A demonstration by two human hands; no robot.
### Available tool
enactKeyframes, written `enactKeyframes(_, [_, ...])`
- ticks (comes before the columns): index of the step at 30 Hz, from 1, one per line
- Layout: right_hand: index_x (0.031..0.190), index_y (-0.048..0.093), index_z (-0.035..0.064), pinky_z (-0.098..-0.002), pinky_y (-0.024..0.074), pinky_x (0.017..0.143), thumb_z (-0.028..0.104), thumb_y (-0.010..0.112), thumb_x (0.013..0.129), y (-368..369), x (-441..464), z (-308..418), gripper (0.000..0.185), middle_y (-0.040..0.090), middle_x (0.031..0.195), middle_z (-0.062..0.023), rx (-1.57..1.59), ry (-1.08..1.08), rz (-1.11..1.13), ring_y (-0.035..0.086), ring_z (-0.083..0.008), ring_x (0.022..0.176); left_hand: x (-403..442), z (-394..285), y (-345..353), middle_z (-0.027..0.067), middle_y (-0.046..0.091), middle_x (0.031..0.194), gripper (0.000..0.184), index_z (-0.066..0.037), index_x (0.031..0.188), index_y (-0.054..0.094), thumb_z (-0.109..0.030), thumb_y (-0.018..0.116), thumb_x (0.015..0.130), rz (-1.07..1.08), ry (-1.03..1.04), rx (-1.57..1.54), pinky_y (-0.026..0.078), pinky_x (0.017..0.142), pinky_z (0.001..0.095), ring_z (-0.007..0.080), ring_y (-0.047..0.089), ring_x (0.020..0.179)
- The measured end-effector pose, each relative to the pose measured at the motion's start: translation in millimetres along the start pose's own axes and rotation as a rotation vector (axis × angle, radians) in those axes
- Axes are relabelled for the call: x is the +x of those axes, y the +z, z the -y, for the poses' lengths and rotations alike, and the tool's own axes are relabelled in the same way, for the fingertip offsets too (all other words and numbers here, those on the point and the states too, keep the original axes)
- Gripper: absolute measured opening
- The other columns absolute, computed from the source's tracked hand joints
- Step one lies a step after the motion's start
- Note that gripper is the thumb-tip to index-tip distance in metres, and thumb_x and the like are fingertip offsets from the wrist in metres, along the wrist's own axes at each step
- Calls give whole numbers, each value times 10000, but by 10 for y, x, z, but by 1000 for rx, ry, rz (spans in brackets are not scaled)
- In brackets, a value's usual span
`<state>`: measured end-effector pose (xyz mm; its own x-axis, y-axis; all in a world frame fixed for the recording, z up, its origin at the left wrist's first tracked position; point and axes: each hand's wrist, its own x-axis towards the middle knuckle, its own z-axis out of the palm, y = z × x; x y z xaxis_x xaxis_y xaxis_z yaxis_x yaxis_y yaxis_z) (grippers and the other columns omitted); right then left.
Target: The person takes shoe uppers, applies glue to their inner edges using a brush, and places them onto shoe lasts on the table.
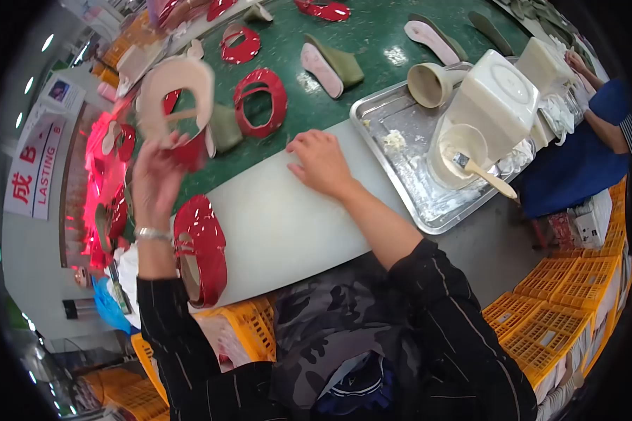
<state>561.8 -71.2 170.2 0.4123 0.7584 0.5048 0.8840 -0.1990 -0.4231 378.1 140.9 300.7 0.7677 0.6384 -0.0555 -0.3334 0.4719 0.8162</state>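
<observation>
My left hand (pixel 159 175), blurred by motion, is closed on the lower edge of a shoe upper (pixel 198 105) raised above the table. The upper's pale beige lining faces me, with some red at its bottom. Over the far edge of a white work board (pixel 288 224), my right hand (pixel 321 163) is empty, its fingers loosely apart. Another red shoe upper (pixel 205 245) lies on the board's left end, below my left hand. Beyond the hands are a red upper (pixel 261 102) and a green wedge sole (pixel 226 129), partly hidden behind the held upper.
On the right a metal tray (pixel 428 219) carries a tub of white paste (pixel 444 168), a brush (pixel 495 181) and a cream container (pixel 495 84). Green wedge soles (pixel 340 67) stand on the green table. Orange crates (pixel 548 337) are stacked lower right. A co-worker's arm (pixel 604 126) is at far right.
</observation>
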Motion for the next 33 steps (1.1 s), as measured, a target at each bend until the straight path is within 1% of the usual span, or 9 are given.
enactKeyframes(8, [893, 605, 96, -397, 352, 881, 186, 690, 673, -43, 21, -15, 253, 552, 982, -63, 95, 33, -26, 479, -247, 1032, 1360, 1342, 1416, 109, 517, 987, 326, -59, 1038, 507, -126, 645, 751, 134, -250, -46, 454, 832, 481, 275, 539, 945])
enactKeyframes(12, [971, 607, 87, -400, 343, 892, 166, 681, 660, -75, 45, -15, 329, 559, 1040, -82, 114, 95, 32, 475, -260, 1060, 1783, 1917, 1884, 126, 501, 1004, 351, -43, 1057, 490, -126, 639, 750, 95, -303, -42, 456, 830, 507, 276, 523, 976])
enactKeyframes(15, [956, 621, 82, -388, 341, 897, 174, 661, 676, -21, 33, -64, 297, 574, 988, -85, 152, 82, -60, 482, -266, 1034, 2031, 2211, 2118, 160, 437, 1126, 461, -42, 1163, 411, -143, 633, 772, 131, -336, -63, 418, 914, 519, 310, 488, 1064])
enactKeyframes(16, [1038, 599, 86, -394, 324, 921, 170, 643, 688, -65, 37, -55, 362, 566, 1078, -92, 359, 107, -141, 474, -265, 1076, 2158, 2334, 2143, 158, 437, 1126, 451, -47, 1160, 414, -146, 629, 777, 126, -307, -97, 418, 909, 526, 312, 488, 1062])
enactKeyframes(19, [1151, 540, 100, -399, 287, 963, 189, 616, 711, -64, 3, -81, 454, 533, 1177, -100, 392, 96, -124, 425, -298, 1140, 2325, 2566, 2194, 151, 440, 1132, 471, -53, 1182, 388, -178, 631, 798, 113, -235, -134, 416, 891, 548, 318, 497, 1045])
enactKeyframes(25, [1151, 530, 56, -413, 273, 975, 211, 610, 738, -54, 16, -62, 448, 534, 1173, -120, 252, 97, -47, 429, -314, 1140, 2093, 2559, 2102, 123, 385, 1253, 570, -95, 1253, 322, -248, 654, 816, 25, -306, 266, 294, 971, 498, 311, 355, 1176])
enactKeyframes(28, [1129, 538, 37, -416, 281, 965, 219, 614, 737, 15, 23, -77, 439, 553, 1138, -131, 226, 119, -12, 453, -321, 1117, 1825, 2398, 1959, 106, 451, 1213, 426, -69, 1191, 417, -228, 606, 843, 68, -303, 477, 390, 878, 407, 268, 440, 1118])
enactKeyframes(29, [1129, 538, 37, -416, 281, 965, 219, 614, 737, 17, 29, -73, 439, 553, 1138, -131, 238, 104, -3, 453, -321, 1117, 1719, 2340, 1920, 100, 509, 1131, 363, -67, 1161, 444, -218, 576, 858, 77, -280, 535, 418, 832, 375, 251, 514, 1024])
enactKeyframes(33, [1105, 548, 24, -412, 305, 945, 208, 628, 725, 28, 28, -4, 429, 570, 1097, -136, 144, 69, -13, 465, -326, 1104, 1674, 2348, 1689, 109, 543, 1041, 307, -49, 1123, 465, -180, 557, 861, 94, -348, 494, 434, 808, 361, 238, 557, 859])
